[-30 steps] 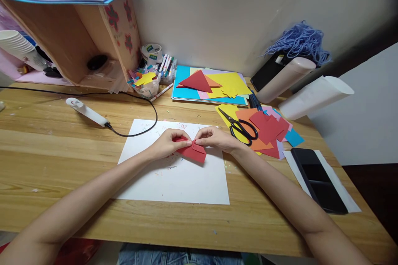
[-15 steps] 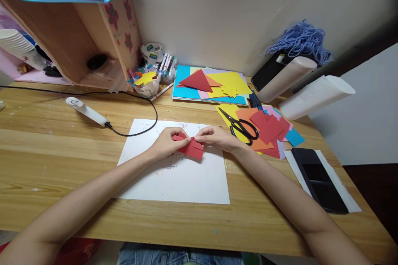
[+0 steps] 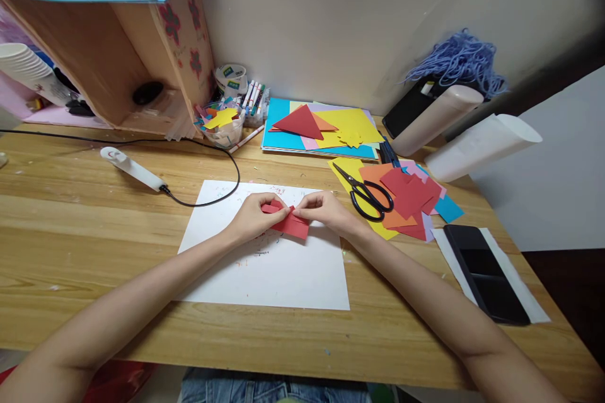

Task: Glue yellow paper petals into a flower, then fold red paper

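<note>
Between my two hands is a piece of red paper point(image 3: 297, 227) with a crease or raised edge along its top. My left hand point(image 3: 255, 213) pinches it from the left, thumb in front and fingers partly hidden behind. From the right, my right hand point(image 3: 324, 209) pinches the upper edge with thumb and fingertips, close beside the left thumb. Under both hands a white sheet point(image 3: 302, 277) with small coloured marks lies on the wooden table. Black-handled scissors point(image 3: 366, 194) rest on coloured paper pieces to the right of my right hand.
Red paper scraps point(image 3: 411, 195) lie around the scissors. Behind them is a stack of coloured paper point(image 3: 326, 129). A white glue gun point(image 3: 132, 169) with a black cord is at left, a cup of scraps point(image 3: 225, 132) at the back, a phone point(image 3: 484, 274) at right.
My right fingers are bent more and have shifted slightly left along the red paper's top edge. The paper's lower edge has tipped up a little; my left hand stays almost still.
</note>
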The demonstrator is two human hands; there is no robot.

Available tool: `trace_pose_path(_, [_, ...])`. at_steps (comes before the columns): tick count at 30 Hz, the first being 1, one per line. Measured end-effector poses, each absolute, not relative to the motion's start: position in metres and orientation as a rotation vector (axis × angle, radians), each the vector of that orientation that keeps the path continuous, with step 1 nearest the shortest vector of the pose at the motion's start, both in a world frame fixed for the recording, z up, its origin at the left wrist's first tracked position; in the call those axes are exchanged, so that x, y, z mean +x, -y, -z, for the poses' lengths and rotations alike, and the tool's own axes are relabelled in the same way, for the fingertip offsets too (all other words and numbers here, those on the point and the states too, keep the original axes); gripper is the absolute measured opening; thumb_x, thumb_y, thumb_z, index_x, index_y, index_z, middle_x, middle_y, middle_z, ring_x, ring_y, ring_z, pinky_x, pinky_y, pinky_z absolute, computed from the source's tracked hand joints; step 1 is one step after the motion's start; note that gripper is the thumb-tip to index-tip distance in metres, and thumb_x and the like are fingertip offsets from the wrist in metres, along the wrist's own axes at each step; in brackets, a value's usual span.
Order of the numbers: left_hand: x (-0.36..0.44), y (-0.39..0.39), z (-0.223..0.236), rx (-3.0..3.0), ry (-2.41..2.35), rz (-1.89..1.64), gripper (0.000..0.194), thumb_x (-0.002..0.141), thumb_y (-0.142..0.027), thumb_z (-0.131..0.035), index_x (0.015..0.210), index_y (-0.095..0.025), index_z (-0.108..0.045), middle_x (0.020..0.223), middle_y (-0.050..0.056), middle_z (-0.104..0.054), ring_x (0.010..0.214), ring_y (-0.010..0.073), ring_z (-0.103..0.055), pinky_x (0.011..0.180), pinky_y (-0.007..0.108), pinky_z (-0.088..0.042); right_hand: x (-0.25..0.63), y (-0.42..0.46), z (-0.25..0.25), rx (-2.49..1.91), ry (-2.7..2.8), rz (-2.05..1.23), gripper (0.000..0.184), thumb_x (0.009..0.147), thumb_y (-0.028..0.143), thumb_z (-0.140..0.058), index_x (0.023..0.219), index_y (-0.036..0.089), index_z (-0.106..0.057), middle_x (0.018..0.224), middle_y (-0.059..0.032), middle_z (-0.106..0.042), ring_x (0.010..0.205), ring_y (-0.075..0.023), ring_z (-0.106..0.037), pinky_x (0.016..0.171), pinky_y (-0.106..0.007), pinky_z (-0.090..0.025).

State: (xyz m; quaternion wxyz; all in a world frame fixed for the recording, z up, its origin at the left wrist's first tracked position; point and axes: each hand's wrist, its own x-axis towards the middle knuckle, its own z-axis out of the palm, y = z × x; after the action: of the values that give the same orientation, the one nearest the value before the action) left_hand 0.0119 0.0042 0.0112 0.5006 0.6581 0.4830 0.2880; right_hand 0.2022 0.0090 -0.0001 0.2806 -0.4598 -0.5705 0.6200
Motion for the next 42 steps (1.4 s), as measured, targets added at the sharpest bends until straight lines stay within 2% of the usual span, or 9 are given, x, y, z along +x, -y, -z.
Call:
trace_pose_path(4, [0.011,-0.004,-0.009,1.572,-1.163,-0.706,0.026,0.07,-0.039,-0.058,0.068,-0.013,-0.063,0.068,0.003,-0.064,0.061,0.0135,-0.054,0.056,0.022,-0.04,0.201,-0.007,-0.002,-1.206,1.538,-1.641,0.022,0.064,0.037,-0.068,0.064,0.014,-0.066,0.064,-0.0021,-0.062,0.06,-0.0115,-0.055,0.058,-0.025,-0.043])
trace_pose_path(10, [0.01,-0.004,-0.007,1.58,-1.138,-0.71,0.025,0.071,-0.037,-0.059,0.07,-0.013,-0.063,0.069,0.003,-0.064,0.061,0.0127,-0.054,0.055,0.021,-0.04,0.202,-0.009,-0.002,-1.149,1.479,-1.69,0.026,0.066,0.039,-0.068,0.074,0.015,-0.065,0.067,-0.0014,-0.061,0.058,-0.01,-0.054,0.057,-0.024,-0.044])
trace_pose_path(21, [0.012,-0.004,-0.01,1.652,-1.172,-0.669,0.026,0.069,-0.037,-0.059,0.071,-0.012,-0.065,0.069,0.003,-0.065,0.063,0.0137,-0.054,0.058,0.023,-0.04,0.192,-0.001,-0.005,-1.152,1.533,-1.494,0.019,0.073,0.034,-0.061,0.069,0.015,-0.059,0.07,0.0,-0.056,0.064,-0.0099,-0.05,0.06,-0.023,-0.04])
trace_pose_path(26, [0.01,-0.005,-0.009,1.624,-1.159,-0.725,0.023,0.07,-0.035,-0.059,0.07,-0.013,-0.064,0.071,0.003,-0.065,0.064,0.0134,-0.054,0.06,0.023,-0.04,0.198,-0.007,-0.005,-1.131,1.512,-1.681,0.022,0.076,0.038,-0.058,0.077,0.016,-0.061,0.072,-0.0002,-0.057,0.063,-0.0091,-0.051,0.058,-0.022,-0.041])
trace_pose_path(31, [0.009,-0.006,-0.009,1.561,-1.12,-0.712,0.025,0.071,-0.037,-0.059,0.072,-0.013,-0.065,0.075,0.004,-0.066,0.066,0.0137,-0.056,0.06,0.022,-0.041,0.208,-0.015,-0.006,-1.051,1.46,-1.955,0.022,0.073,0.037,-0.063,0.077,0.015,-0.063,0.069,0.0003,-0.059,0.058,-0.008,-0.052,0.06,-0.022,-0.043])
trace_pose_path(34, [0.009,-0.006,-0.009,1.578,-1.094,-0.691,0.026,0.071,-0.038,-0.059,0.072,-0.013,-0.065,0.073,0.004,-0.066,0.065,0.0136,-0.056,0.06,0.022,-0.042,0.21,-0.016,-0.007,-1.042,1.472,-1.974,0.021,0.071,0.035,-0.065,0.075,0.014,-0.063,0.067,0.0002,-0.06,0.06,-0.0084,-0.053,0.063,-0.023,-0.043])
trace_pose_path(42, [0.008,-0.005,-0.008,1.63,-1.095,-0.656,0.026,0.072,-0.037,-0.058,0.073,-0.012,-0.066,0.073,0.004,-0.066,0.066,0.0137,-0.056,0.061,0.023,-0.042,0.211,-0.016,-0.005,-1.06,1.489,-1.99,0.023,0.07,0.036,-0.066,0.075,0.013,-0.064,0.065,0.0007,-0.059,0.056,-0.0071,-0.051,0.055,-0.02,-0.04])
